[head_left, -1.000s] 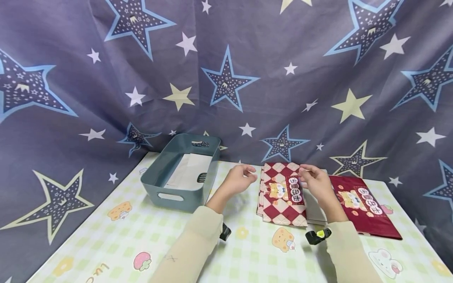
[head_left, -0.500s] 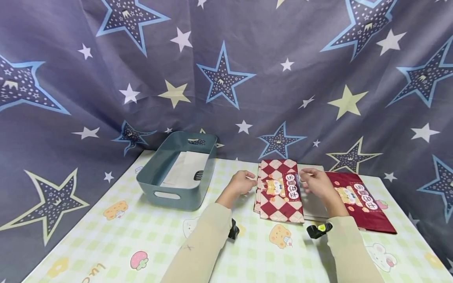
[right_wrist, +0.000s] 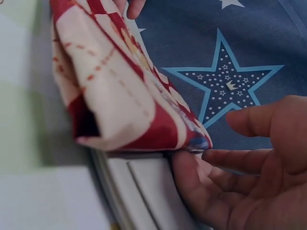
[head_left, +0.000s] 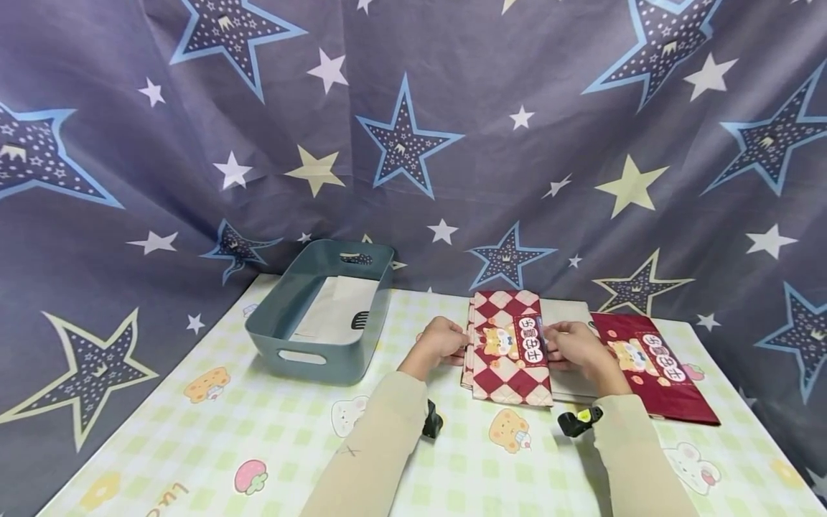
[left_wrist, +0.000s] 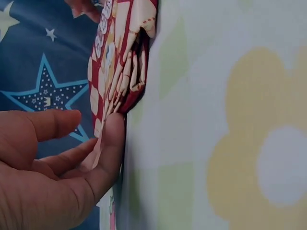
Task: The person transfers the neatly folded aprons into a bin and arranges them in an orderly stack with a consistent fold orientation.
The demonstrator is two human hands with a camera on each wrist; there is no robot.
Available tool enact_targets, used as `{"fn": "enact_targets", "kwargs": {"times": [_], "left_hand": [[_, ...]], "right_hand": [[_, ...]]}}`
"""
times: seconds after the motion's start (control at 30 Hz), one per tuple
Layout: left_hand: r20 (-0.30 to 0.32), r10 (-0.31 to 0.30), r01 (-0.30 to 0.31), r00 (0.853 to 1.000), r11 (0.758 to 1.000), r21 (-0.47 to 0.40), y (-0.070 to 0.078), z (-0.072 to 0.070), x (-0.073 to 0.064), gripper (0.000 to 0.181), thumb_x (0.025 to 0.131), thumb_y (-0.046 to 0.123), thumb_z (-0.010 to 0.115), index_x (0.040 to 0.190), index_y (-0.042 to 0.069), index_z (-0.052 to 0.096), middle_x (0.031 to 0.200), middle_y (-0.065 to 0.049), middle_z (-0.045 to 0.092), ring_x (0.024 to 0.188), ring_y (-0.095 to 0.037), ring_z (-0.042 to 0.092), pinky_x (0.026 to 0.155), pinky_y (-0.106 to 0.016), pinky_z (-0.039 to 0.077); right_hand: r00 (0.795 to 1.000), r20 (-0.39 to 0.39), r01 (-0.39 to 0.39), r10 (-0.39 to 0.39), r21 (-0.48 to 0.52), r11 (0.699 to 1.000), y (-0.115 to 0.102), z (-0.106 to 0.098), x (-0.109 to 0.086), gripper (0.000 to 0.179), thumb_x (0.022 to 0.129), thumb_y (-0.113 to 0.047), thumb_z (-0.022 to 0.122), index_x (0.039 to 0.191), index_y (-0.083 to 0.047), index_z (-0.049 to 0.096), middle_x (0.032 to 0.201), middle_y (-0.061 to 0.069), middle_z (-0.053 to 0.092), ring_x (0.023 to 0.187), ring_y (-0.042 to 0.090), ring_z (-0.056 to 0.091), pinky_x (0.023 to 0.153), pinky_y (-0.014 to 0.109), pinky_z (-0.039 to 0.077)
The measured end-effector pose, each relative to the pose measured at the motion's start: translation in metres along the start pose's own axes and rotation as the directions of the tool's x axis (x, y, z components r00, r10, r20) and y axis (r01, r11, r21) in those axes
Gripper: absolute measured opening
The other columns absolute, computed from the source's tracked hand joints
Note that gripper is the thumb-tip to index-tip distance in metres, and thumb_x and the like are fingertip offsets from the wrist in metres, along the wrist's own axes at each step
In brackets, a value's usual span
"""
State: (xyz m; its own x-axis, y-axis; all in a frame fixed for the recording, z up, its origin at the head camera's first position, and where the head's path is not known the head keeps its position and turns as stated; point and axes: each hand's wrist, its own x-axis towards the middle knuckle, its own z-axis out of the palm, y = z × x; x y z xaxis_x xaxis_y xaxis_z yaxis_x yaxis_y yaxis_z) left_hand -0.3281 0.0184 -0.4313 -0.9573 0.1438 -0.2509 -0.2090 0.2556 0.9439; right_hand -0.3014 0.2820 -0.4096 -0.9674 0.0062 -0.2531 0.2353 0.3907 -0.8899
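Observation:
A folded fabric piece (head_left: pixel 500 380) with red and cream diamonds and a cartoon animal lies flat on the table. At its left edge is my left hand (head_left: pixel 442 341); in the left wrist view my fingertips (left_wrist: pixel 114 127) meet the lower edge while another digit stands apart above. My right hand (head_left: pixel 575 345) is at the opposite edge. In the right wrist view its fingers (right_wrist: pixel 187 167) touch the fabric's side beside a pale grey folded piece (right_wrist: pixel 144 187), with the upper digit raised clear. Neither hand visibly pinches the fabric.
A grey-blue bin (head_left: pixel 362 359) with flat white pieces (head_left: pixel 336 309) inside stands at the back left. A dark red folded piece (head_left: pixel 685 395) with the same cartoon lies at the right. A starry curtain (head_left: pixel 413 215) hangs behind the table.
My left hand has moved right to the fabric's left edge. My right hand has lowered slightly against its right edge. The head view has shifted a little; the fabric stays put.

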Motion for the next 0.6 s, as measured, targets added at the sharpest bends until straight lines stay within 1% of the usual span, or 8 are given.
{"fn": "enact_targets", "kwargs": {"times": [0.13,0.2,0.27,0.33,0.4,0.53,0.6], "left_hand": [[-0.003,-0.016,0.015,1.0,0.999,-0.047,0.0,0.0,0.002,0.027,0.098,0.001,0.062,0.122,-0.009,0.06,0.089,-0.017,0.065,0.063,-0.018,0.06,0.066,-0.034,0.062],[0.004,-0.031,0.032,0.999,0.997,-0.069,0.0,0.002,0.002,0.027,0.097,-0.001,0.062,0.123,-0.009,0.06,0.089,-0.017,0.066,0.061,-0.017,0.059,0.064,-0.032,0.061],[0.005,-0.05,0.05,0.999,0.995,-0.084,0.001,0.003,0.002,0.027,0.097,-0.002,0.062,0.123,-0.009,0.061,0.087,-0.017,0.066,0.06,-0.016,0.059,0.062,-0.031,0.06],[0.01,-0.068,0.069,0.998,0.992,-0.102,0.002,0.003,0.001,0.025,0.097,-0.003,0.062,0.121,-0.009,0.062,0.084,-0.016,0.065,0.059,-0.016,0.059,0.061,-0.03,0.06],[0.012,-0.085,0.085,0.996,0.989,-0.125,0.003,0.003,0.0,0.02,0.097,-0.003,0.062,0.116,-0.007,0.064,0.081,-0.015,0.065,0.058,-0.016,0.059,0.061,-0.029,0.059],[0.024,-0.1,0.103,0.995,0.98,-0.172,0.002,0.004,0.0,0.011,0.095,-0.004,0.063,0.104,-0.007,0.068,0.074,-0.012,0.063,0.058,-0.015,0.06,0.062,-0.028,0.059],[0.039,-0.104,0.11,0.994,0.975,-0.193,0.001,0.004,0.0,0.01,0.094,-0.004,0.064,0.101,-0.007,0.07,0.072,-0.01,0.062,0.058,-0.015,0.061,0.062,-0.027,0.059]], "right_hand": [[1.0,0.013,0.003,-0.003,-0.003,1.0,0.004,0.001,0.002,0.04,0.108,-0.013,0.047,0.137,0.014,0.046,0.097,0.013,0.062,0.078,0.016,0.062,0.07,0.033,0.061],[1.0,0.019,0.003,-0.003,-0.002,1.0,0.006,0.0,0.003,0.038,0.107,-0.009,0.047,0.137,0.015,0.046,0.103,0.017,0.063,0.08,0.017,0.063,0.07,0.032,0.06],[1.0,0.022,0.0,0.0,0.004,1.0,0.008,-0.001,0.004,0.038,0.106,-0.007,0.049,0.136,0.016,0.047,0.105,0.017,0.063,0.081,0.016,0.063,0.07,0.031,0.06],[1.0,0.029,-0.001,0.001,0.015,1.0,0.009,-0.002,0.005,0.037,0.106,-0.007,0.051,0.135,0.016,0.048,0.103,0.015,0.063,0.08,0.015,0.062,0.07,0.029,0.06],[0.999,0.034,0.002,-0.003,0.03,1.0,0.01,-0.002,0.006,0.035,0.105,-0.007,0.052,0.131,0.016,0.051,0.098,0.011,0.063,0.077,0.013,0.06,0.069,0.028,0.059],[0.999,0.048,0.015,-0.018,0.052,0.999,0.012,-0.002,0.007,0.031,0.104,-0.007,0.055,0.124,0.016,0.054,0.089,0.005,0.061,0.072,0.009,0.058,0.068,0.026,0.058],[0.998,0.056,0.014,-0.017,0.056,0.998,0.012,-0.002,0.006,0.03,0.104,-0.007,0.055,0.124,0.016,0.055,0.087,0.004,0.061,0.071,0.009,0.057,0.067,0.026,0.058]]}}
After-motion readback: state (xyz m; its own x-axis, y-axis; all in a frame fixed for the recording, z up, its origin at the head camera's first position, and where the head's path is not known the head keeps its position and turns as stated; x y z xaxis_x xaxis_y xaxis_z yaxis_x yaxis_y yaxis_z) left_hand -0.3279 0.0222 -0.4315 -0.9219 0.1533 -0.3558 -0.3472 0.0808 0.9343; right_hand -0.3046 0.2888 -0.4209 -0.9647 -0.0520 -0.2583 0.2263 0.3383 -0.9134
